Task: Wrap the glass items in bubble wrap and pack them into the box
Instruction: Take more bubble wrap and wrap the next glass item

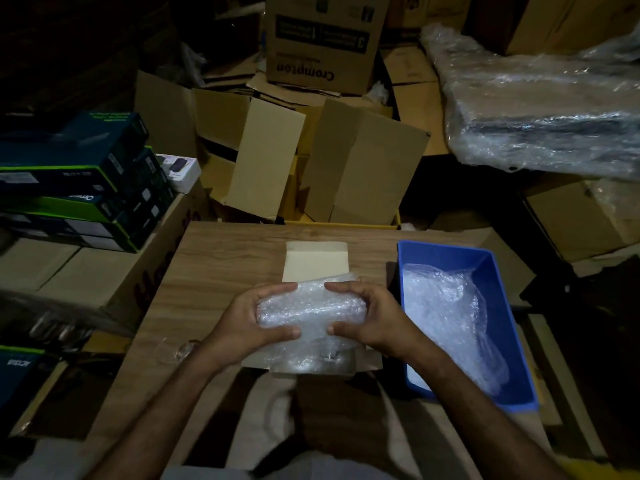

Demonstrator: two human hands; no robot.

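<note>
Carton [323, 46] labelled "Crompton", upside down

bundle [311, 308]: contents hidden by bubble wrap | box [313, 261]: mostly covered by bundle

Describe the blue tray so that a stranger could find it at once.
Start at the wooden table. On its right side, beside the small open cardboard box, lies the blue tray. It is the only blue plastic container, and loose bubble wrap fills it.
</note>
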